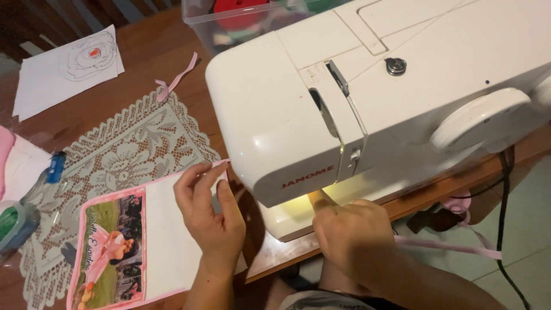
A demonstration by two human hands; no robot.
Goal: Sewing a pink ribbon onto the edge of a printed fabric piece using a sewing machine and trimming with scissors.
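Observation:
A white sewing machine [367,86] fills the upper right, its lamp lit underneath. My left hand [209,212] rests on a white fabric piece [172,241] with pink trim and a printed picture panel, pinching a pink ribbon edge [220,163] beside the machine's head. My right hand [350,229] lies on the machine bed, index finger reaching under the head toward the needle area, which is hidden. A pink ribbon [447,245] trails off to the right below the table edge.
A lace doily [126,149] lies on the wooden table [149,51]. Paper sheets with a drawing [69,69] sit far left, a clear plastic bin [229,23] behind the machine, a blue clip [55,166] and a green-topped object [14,221] at left. A black cord [505,229] hangs right.

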